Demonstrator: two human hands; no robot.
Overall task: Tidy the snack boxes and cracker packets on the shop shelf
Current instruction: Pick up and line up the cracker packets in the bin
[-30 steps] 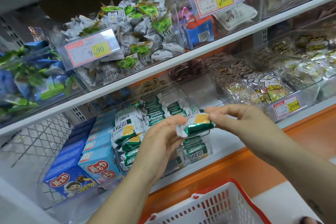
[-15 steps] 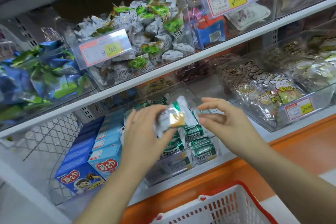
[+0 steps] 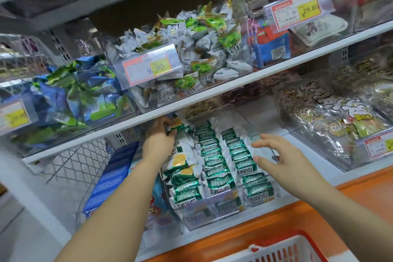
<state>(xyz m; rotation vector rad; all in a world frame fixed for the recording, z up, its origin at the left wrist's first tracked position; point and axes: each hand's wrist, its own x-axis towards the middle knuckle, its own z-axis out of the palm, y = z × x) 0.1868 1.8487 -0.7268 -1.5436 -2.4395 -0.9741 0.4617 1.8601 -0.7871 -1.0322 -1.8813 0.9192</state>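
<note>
As the lower shelf (image 3: 270, 117) stands stocked, entries run thus. Clear plastic bin (image 3: 212, 212), at the shelf front: holds green-and-white cracker packets (image 3: 217, 168) in three rows, mostly on edge, the left row slumped and uneven. Blue snack boxes (image 3: 114, 176), stacked just left of the bin beside a wire divider (image 3: 80, 161): stiff card, probably light, best taken by the side panels. Right hand (image 3: 274, 155): fingers spread and straight, holding nothing, hovering at the bin's right row; whether it touches anything cannot be told. Left hand (image 3: 158, 140): reaching to the back of the left row, fingers curled round one cracker packet (image 3: 176, 126). Packet, as judged: very light, its glossy film slippery and crinkly, the crackers inside brittle. Grip gently across the flat faces or by a crimped end seam; do not squeeze the middle.
</note>
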